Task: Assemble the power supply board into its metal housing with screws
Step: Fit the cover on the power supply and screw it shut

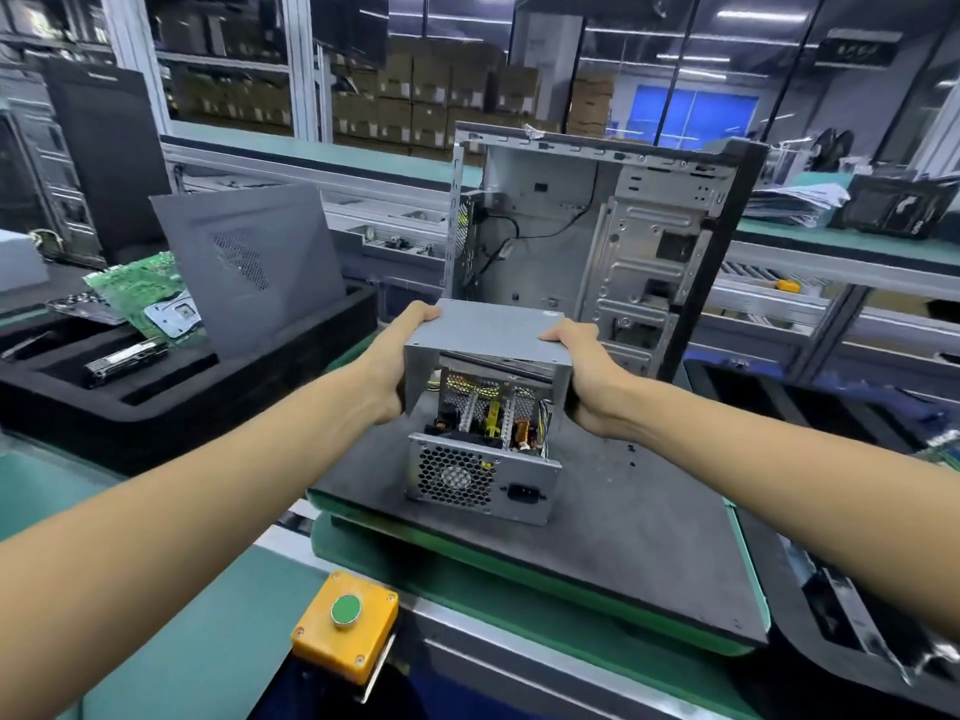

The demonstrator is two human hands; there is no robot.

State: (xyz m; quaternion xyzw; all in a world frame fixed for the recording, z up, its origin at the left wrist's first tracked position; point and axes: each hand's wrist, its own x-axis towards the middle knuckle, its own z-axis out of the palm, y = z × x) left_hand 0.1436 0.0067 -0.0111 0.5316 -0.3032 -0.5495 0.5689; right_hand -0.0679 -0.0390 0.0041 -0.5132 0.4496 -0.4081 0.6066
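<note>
A grey U-shaped metal cover [493,330] is held above the power supply base [483,480], which rests on a dark mat [623,537]. My left hand [400,361] grips the cover's left side and my right hand [582,376] grips its right side. The cover is lifted at its near end, so the board [493,413] with its coils, heatsinks and wires shows underneath. The base's front panel carries a honeycomb fan grille and a black power socket [525,493]. No screws can be made out.
An open computer case [597,241] stands upright just behind the power supply. A black foam tray [171,387] at the left holds a grey side panel [249,272], a green circuit board [140,288] and a drive. A yellow box with a green button [345,623] sits at the bench's near edge.
</note>
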